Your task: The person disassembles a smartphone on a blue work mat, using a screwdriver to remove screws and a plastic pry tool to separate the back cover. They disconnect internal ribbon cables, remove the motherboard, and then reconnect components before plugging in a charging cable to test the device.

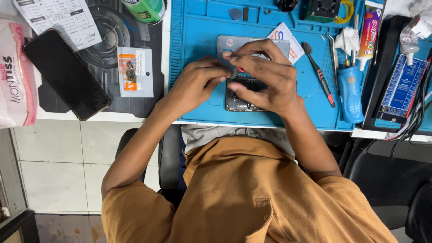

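An opened phone with its back off lies on the blue work mat, partly hidden under both hands. My right hand pinches a small red-tipped tool over the phone's upper part. My left hand curls in from the left. Its fingertips meet the tool's tip and grip the phone's left edge. A grey back cover lies just beyond the hands.
A black phone, a small parts packet, a paper form and a green can sit at the left. A brush, blue screwdriver, glue tube and blue circuit board lie at the right.
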